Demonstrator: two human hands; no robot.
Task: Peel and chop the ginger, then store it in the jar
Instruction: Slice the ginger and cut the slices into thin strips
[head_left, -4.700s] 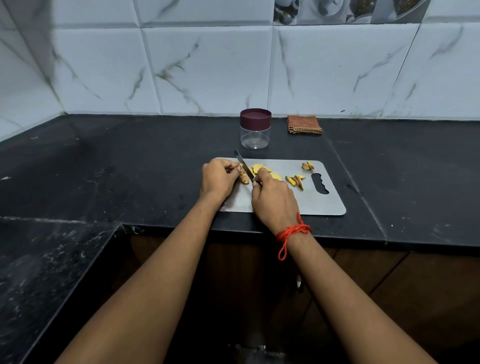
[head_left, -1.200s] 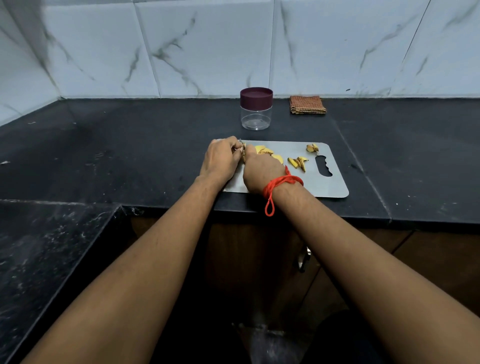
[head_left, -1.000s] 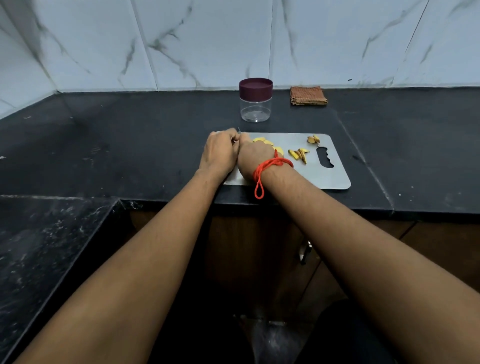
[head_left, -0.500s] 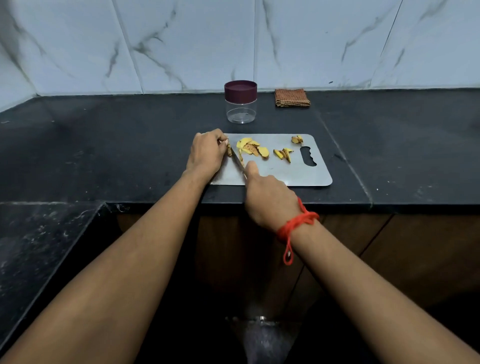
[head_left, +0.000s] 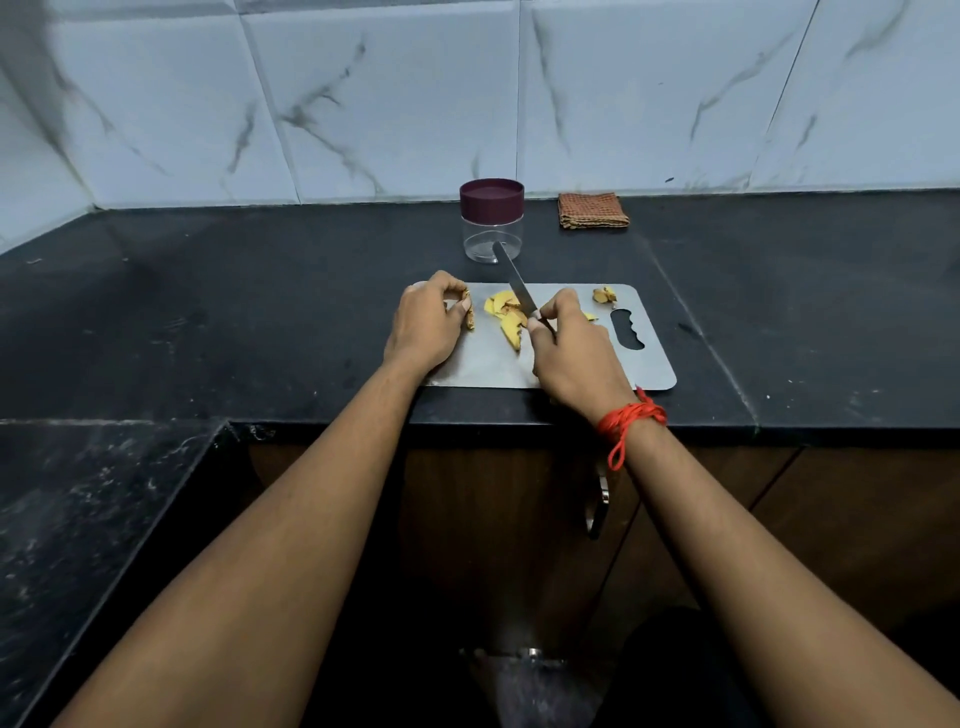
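Observation:
A steel cutting board (head_left: 644, 371) lies on the black counter. My left hand (head_left: 423, 325) pinches a brown unpeeled ginger piece (head_left: 469, 318) at the board's left end. My right hand (head_left: 574, 353) grips a knife (head_left: 514, 280) whose blade points away toward the jar. Yellow ginger slices (head_left: 506, 317) lie between my hands, just left of the blade. A small ginger scrap (head_left: 605, 295) sits near the board's handle slot. The clear jar (head_left: 491, 221) with a maroon lid stands shut behind the board.
A folded brown cloth (head_left: 592, 210) lies at the back by the tiled wall (head_left: 395, 104). The counter (head_left: 208, 312) turns a corner at the left with a lower side section (head_left: 78, 509). A cabinet handle (head_left: 597, 506) shows below the counter edge.
My right hand moved to the right and forward with the knife, away from my left hand, and the blade lifted to point at the jar. More slices lie exposed between the hands.

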